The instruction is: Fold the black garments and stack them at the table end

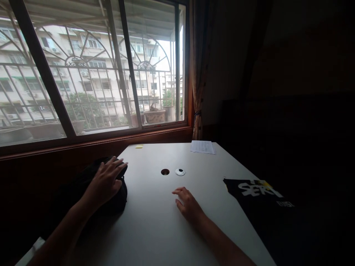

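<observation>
My left hand (108, 179) lies over a black cloth-like bundle (122, 201) at the left side of the white table (155, 221). Its fingers are stretched out and a little apart. What the black bundle is, I cannot tell, as it is dark and partly under my hand and arm. My right hand (187, 203) is above the middle of the table, with thumb and fingers apart and nothing between them. Just beyond it are a round hole (165, 172) in the tabletop and a white round cap (180, 172) with a dark opening.
A black printed cloth (257, 195) with white lettering hangs over the table's right edge. Paper sheets (203, 147) lie at the far edge, and a yellow sticky note (139, 146) is at the far left. Behind stand a barred window (91, 74) and a tied curtain (198, 92).
</observation>
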